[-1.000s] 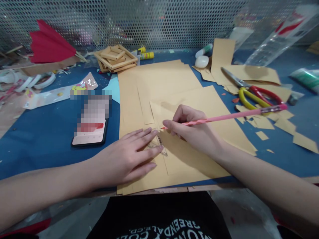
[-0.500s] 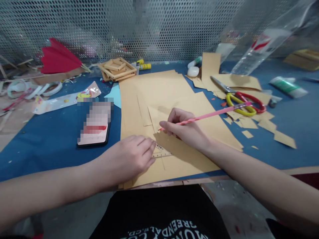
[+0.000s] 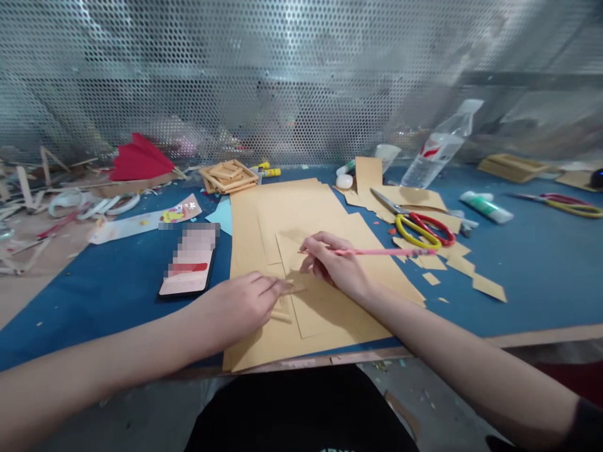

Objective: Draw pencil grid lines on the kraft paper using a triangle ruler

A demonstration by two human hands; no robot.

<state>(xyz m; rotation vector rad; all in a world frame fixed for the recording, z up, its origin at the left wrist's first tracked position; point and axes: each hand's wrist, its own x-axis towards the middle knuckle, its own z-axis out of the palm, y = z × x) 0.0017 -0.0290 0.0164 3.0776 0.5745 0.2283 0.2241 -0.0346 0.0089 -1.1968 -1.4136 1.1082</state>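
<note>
Head view: a slim pink pencil (image 3: 381,252) lies across the fingers of the right hand (image 3: 332,267), which are closed around it near its tip. The tip rests on the top sheet of brown kraft paper (image 3: 306,207), near the middle of the stack. Just to the left, the left hand (image 3: 245,302) lies on the same paper with its fingers curled, its fingertips (image 3: 277,287) on a small flat strip (image 3: 296,289). The strip is too blurred to tell whether they pinch it or only press it. Yellow-and-red-handled scissors (image 3: 419,229) lie on paper offcuts to the right, and a smartphone (image 3: 191,270) lies to the left on the blue table mat (image 3: 541,270). A clear plastic bottle (image 3: 438,150) leans at the back.
</note>
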